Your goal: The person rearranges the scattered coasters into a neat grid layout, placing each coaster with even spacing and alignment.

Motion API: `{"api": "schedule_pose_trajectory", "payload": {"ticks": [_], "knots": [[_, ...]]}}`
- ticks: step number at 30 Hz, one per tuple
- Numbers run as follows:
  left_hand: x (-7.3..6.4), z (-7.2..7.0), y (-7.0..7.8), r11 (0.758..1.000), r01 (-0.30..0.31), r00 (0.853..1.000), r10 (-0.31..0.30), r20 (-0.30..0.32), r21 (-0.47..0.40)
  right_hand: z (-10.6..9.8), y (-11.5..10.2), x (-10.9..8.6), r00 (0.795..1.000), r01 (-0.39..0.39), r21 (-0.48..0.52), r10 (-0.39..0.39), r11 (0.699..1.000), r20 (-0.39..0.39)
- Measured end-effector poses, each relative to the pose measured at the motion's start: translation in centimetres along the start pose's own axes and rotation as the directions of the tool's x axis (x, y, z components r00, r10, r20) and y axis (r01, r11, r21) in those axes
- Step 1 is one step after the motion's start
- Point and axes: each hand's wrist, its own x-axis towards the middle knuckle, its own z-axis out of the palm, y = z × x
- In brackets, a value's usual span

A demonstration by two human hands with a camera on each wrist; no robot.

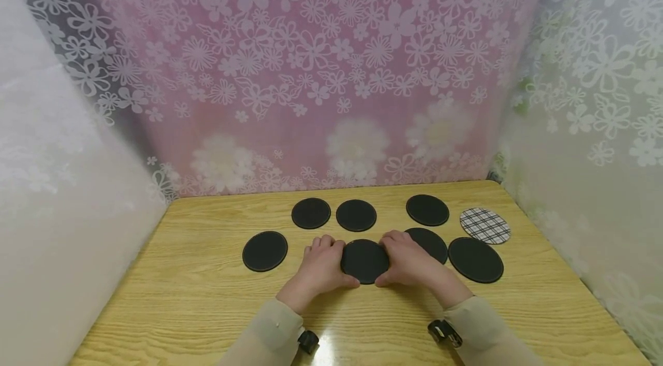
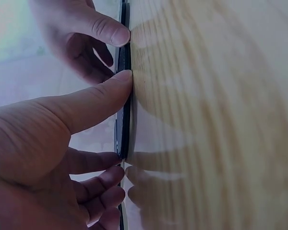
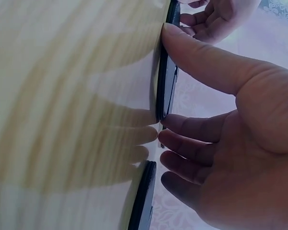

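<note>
A round black coaster (image 1: 365, 262) lies on the wooden table between my two hands. From its left side, my left hand (image 1: 323, 265) grips the rim, thumb at the near edge and index finger farther round. On the opposite side my right hand (image 1: 408, 261) holds the same rim in a matching way. Edge-on in the left wrist view, the coaster (image 2: 126, 112) sits close against the tabletop, with the left thumb (image 2: 120, 84) at its border. In the right wrist view, the right thumb (image 3: 175, 36) and index fingertip meet the rim, and the other fingers spread beside it.
Two black coasters (image 1: 311, 213) (image 1: 356, 215) lie behind the hands, and another black coaster (image 1: 265, 251) to the left. Several more are at the right, including one black coaster (image 1: 427, 242) partly behind the right hand. A plaid white coaster (image 1: 485, 225) lies far right. Floral curtains (image 1: 331, 67) surround the table (image 1: 207, 308).
</note>
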Motion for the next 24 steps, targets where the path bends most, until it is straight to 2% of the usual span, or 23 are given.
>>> {"api": "schedule_pose_trajectory", "payload": {"ticks": [14,20,24], "knots": [[0.1,-0.1,0.3,1.000,0.011,1.000,-0.011,-0.012,-0.019,0.0,-0.8,0.6,0.995,-0.100,0.017,0.100,0.995,0.031],[0.1,0.0,-0.3,0.998,0.021,1.000,-0.022,-0.021,-0.053,0.2,-1.2,1.0,0.993,-0.111,0.039,0.110,0.993,0.031],[-0.2,-0.2,-0.7,0.998,0.024,0.999,-0.026,-0.032,-0.065,0.4,-1.7,1.4,0.994,-0.109,0.097,0.106,0.989,0.037]]}}
